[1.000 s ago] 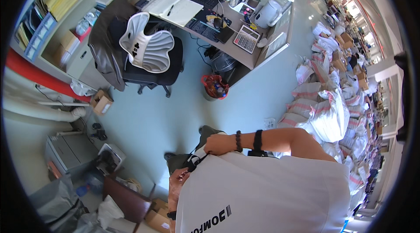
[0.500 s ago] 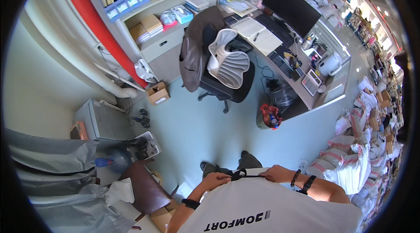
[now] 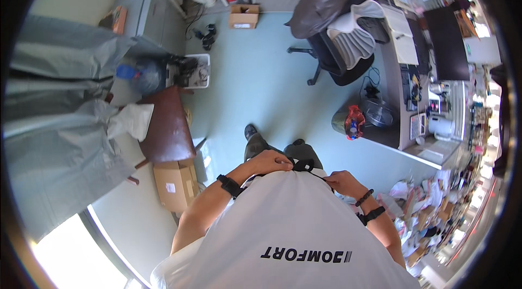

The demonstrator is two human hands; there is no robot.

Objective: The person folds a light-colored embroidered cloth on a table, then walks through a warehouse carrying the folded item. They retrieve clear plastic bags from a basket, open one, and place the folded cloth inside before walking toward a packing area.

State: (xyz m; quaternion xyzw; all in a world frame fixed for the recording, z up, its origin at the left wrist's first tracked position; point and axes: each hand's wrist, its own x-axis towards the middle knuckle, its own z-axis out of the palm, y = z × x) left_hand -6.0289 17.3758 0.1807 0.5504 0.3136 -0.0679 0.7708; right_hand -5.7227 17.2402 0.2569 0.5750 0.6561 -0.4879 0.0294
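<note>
One black strap with a buckle (image 3: 302,165) lies at the front hem of the person's white T-shirt (image 3: 293,224), its long axis running left to right between the two hands. The left hand (image 3: 270,162) is closed over the strap's left end, fingers curled tight. The right hand (image 3: 340,181) is closed narrowly at the shirt edge just right of the buckle; whether it grips the strap itself cannot be told. Each wrist bears dark bands: one on the left, two on the right. Two shoes (image 3: 250,131) show on the pale floor (image 3: 255,71) below the strap. Outward: one brown chair (image 3: 166,126), two cardboard boxes, one near the chair (image 3: 173,184) and one by the far wall (image 3: 243,16), one black office chair (image 3: 342,50) before the desk (image 3: 405,126).
</note>
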